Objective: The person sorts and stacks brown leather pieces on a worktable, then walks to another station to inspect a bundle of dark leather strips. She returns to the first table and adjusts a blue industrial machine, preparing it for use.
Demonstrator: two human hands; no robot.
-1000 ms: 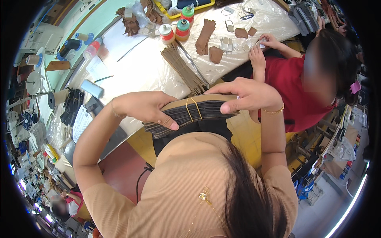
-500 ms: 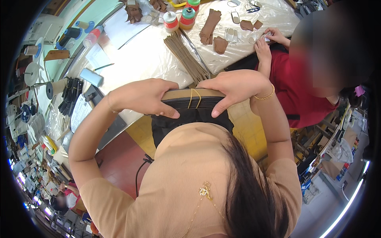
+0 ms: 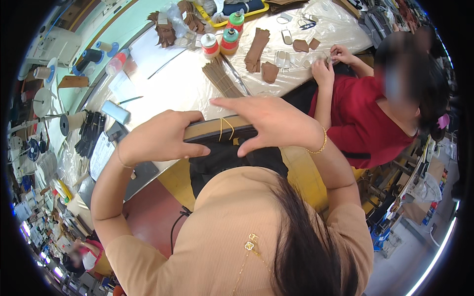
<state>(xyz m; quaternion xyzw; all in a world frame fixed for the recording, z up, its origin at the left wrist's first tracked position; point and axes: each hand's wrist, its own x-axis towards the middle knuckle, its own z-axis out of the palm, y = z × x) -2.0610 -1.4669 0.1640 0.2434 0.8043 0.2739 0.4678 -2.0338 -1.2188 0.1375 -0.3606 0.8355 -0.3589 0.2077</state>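
In front of my waist is a curved, flat bundle of tan and black strips (image 3: 210, 129), with a thin yellow rubber band (image 3: 226, 129) around its middle. My left hand (image 3: 157, 135) grips its left end, thumb on the near side and fingers on the far side. Around the right end, my right hand (image 3: 281, 123) is spread wide. Its fingers stretch out above the far edge and its thumb points to the near side, apart from the strips. Whether its palm touches the bundle's end I cannot tell.
Beyond my hands a plastic-covered table (image 3: 182, 89) carries brown strips (image 3: 222, 79), squeeze bottles (image 3: 229, 42), brown cut pieces (image 3: 256, 49) and a light blue box (image 3: 116, 112). Thread spools (image 3: 91, 58) stand at left. At right a co-worker in red (image 3: 355, 118) handles a small piece.
The bundle has shifted left and tilted, its right end now higher. My right hand has moved left and its fingers have straightened and spread. My left hand still holds its end.
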